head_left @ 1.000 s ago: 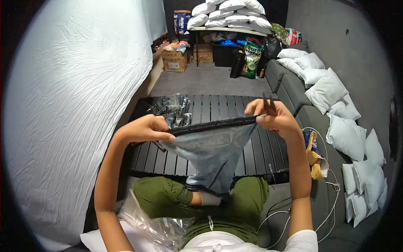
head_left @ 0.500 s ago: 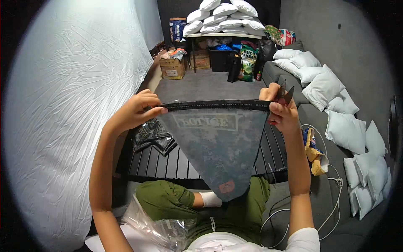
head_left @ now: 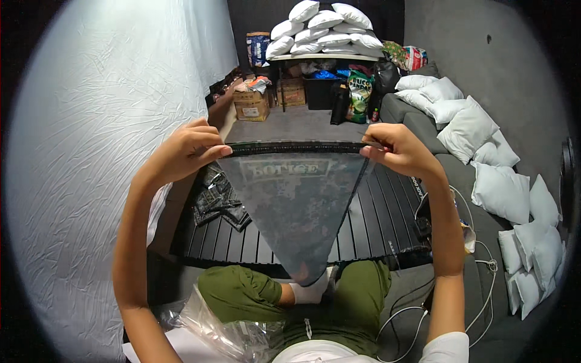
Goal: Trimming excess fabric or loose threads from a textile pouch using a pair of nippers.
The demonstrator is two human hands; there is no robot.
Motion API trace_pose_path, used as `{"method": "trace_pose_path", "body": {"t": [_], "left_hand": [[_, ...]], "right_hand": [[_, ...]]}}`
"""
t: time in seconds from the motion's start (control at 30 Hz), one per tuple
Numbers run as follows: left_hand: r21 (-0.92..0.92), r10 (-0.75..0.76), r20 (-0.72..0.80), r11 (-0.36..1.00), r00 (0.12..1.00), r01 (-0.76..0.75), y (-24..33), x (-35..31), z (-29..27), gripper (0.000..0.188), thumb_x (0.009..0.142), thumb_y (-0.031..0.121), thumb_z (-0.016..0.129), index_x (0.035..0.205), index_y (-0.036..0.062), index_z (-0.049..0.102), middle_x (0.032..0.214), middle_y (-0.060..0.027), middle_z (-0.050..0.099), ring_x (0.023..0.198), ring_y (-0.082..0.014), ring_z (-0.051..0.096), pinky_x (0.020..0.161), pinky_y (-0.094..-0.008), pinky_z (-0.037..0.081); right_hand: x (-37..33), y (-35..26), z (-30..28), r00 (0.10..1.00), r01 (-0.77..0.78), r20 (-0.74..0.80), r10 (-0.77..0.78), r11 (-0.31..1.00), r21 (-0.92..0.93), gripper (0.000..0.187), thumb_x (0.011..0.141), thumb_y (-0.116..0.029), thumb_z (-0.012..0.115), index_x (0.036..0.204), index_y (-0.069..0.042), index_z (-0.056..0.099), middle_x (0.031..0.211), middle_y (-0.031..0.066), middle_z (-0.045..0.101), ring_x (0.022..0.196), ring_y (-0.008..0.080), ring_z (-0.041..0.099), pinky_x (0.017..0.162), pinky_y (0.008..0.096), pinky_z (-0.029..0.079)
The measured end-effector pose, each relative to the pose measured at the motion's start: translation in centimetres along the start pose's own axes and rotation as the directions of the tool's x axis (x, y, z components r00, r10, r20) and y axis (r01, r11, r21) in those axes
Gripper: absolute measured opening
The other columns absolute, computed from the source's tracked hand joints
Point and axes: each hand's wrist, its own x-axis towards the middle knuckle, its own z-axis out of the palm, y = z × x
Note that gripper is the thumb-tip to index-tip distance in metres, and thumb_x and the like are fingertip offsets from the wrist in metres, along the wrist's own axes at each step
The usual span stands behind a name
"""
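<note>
Stretched between my hands is a grey-blue camouflage cloth (head_left: 290, 206) with a black band along its top edge and pale lettering below it. It tapers downward to a rounded point near my crossed legs. My left hand (head_left: 192, 148) is closed, pinching the band's left corner between thumb and fingers. At the band's right corner, my right hand (head_left: 396, 148) pinches it in the same way. Small dark-bladed snips (head_left: 376, 144) are also tucked in the right hand, mostly hidden by the fingers.
A black slatted table (head_left: 387, 212) stands ahead, with dark plastic-wrapped packets (head_left: 219, 199) on its left. By my left leg lies a clear plastic bag (head_left: 212, 327). White cables (head_left: 487, 284) cross the grey sofa, which holds white pillows (head_left: 499, 190). A white sheet (head_left: 103, 151) hangs at left.
The cloth has moved slightly left, and its lower point has risen a little. My right hand has shifted left and turned, so the snips' blades no longer point up.
</note>
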Motion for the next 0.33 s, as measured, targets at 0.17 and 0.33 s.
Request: {"method": "trace_pose_path", "body": {"t": [0.17, 0.33], "left_hand": [[-0.041, 0.031, -0.027, 0.999, 0.999, -0.032, 0.0, 0.2, 0.0, 0.017, 0.079, 0.019, 0.062, 0.072, 0.0036, 0.061, 0.065, -0.0034, 0.054, 0.066, -0.0167, 0.043, 0.062, -0.0297, 0.038], [-0.053, -0.047, -0.010, 0.997, 0.999, 0.047, -1.0, -0.5, 0.2, 0.013, 0.076, 0.020, 0.065, 0.075, 0.0074, 0.064, 0.064, -0.0021, 0.056, 0.065, -0.0162, 0.042, 0.060, -0.0290, 0.037]], "right_hand": [[0.6, -0.4, -0.6, 0.998, 0.012, -0.069, -0.012, 1.000, -0.012, 0.023, 0.081, -0.017, 0.058, 0.070, -0.001, 0.046, 0.058, -0.0005, 0.031, 0.055, 0.0075, 0.028, 0.048, 0.0245, 0.025], [0.7, 0.1, -1.3, 0.992, 0.049, 0.109, -0.058, 0.995, 0.088, 0.022, 0.080, -0.017, 0.057, 0.069, -0.002, 0.046, 0.058, -0.0006, 0.033, 0.054, 0.0062, 0.029, 0.047, 0.0243, 0.023]]}}
